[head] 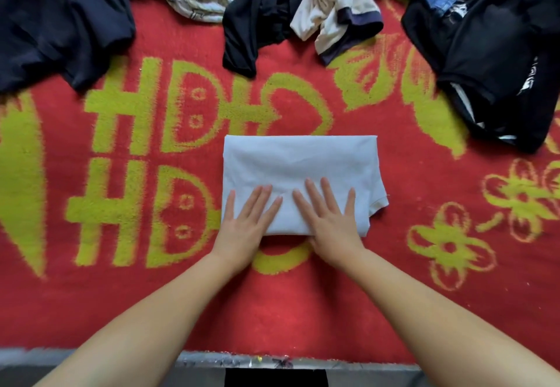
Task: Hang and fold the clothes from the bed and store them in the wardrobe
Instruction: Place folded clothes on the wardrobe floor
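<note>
White cotton lies under my palms: the shirt [300,180] sits folded into a rectangle on the red blanket [394,295], near my edge of the bed. My left hand [245,223] and right hand [330,220] both rest flat on its near half, fingers straight and slightly spread, gripping nothing. To finish this fold well, I judge I should smooth outward from the middle, press the creases at the near edge, and tuck in the bit poking out at the right corner. Unfolded clothes [491,62] wait along the far side.
</note>
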A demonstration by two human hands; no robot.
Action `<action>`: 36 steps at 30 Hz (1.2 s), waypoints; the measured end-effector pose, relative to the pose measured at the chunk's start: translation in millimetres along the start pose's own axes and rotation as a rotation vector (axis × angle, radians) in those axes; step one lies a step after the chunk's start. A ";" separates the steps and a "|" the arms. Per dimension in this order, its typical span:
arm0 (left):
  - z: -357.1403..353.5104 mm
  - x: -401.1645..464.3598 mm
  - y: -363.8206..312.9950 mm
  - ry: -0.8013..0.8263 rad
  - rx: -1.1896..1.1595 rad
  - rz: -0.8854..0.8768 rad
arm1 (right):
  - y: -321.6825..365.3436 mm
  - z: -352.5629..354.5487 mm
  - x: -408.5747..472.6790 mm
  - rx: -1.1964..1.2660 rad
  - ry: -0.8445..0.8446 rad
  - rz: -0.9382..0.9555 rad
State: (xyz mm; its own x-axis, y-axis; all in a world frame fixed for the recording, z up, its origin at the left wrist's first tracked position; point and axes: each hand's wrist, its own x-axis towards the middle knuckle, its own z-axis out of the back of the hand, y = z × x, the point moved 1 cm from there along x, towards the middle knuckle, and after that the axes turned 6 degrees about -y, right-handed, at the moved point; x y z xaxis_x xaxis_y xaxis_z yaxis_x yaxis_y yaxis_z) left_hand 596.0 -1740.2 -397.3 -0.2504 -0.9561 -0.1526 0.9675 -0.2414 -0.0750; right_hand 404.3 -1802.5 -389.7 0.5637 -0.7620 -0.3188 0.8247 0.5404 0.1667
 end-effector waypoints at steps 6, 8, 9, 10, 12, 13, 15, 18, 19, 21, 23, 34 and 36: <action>11.8 22.8 10.6 0.211 0.036 0.057 | -10.9 15.7 18.1 0.017 0.115 -0.136; 20.3 27.0 13.4 0.297 -0.009 0.100 | -8.1 28.7 21.7 0.047 0.168 -0.161; 27.0 27.0 13.5 0.322 -0.025 0.115 | -6.4 35.5 20.9 0.058 0.197 -0.169; 39.3 25.2 13.3 0.318 -0.028 0.120 | -4.2 47.3 18.7 0.053 0.208 -0.162; 61.0 21.6 12.8 0.307 -0.036 0.127 | -0.6 67.7 14.1 0.034 0.226 -0.144; 73.7 17.1 12.7 0.302 -0.040 0.138 | 3.3 79.6 10.3 0.021 0.224 -0.129; 101.8 1.6 9.3 0.311 -0.043 0.160 | 14.7 104.0 -2.6 -0.008 0.243 -0.087; 131.7 -33.4 -3.9 0.314 -0.011 0.182 | 35.3 131.0 -31.2 -0.070 0.284 -0.029; 140.2 -46.7 -9.6 0.301 0.003 0.203 | 41.9 138.2 -42.2 -0.098 0.279 -0.002; 156.1 -71.5 -21.5 0.258 0.017 0.245 | 53.1 152.7 -63.6 -0.139 0.252 0.046; 172.8 -102.0 -39.2 0.198 0.034 0.288 | 64.4 168.8 -91.5 -0.178 0.212 0.107; 222.7 -286.3 -116.1 0.073 0.038 0.586 | 158.1 202.4 -213.3 -0.334 0.071 0.503; 229.1 -331.1 -117.7 0.070 0.054 0.671 | 194.1 200.9 -228.4 -0.324 0.060 0.585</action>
State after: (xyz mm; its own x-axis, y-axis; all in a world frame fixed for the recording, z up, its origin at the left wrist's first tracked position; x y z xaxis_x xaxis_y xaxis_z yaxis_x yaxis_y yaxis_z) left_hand 573.0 -1433.3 -112.1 0.4052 -0.8891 -0.2127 0.9141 0.3910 0.1070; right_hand 444.7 -1595.3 -97.1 0.9027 -0.2945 -0.3138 0.3232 0.9454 0.0423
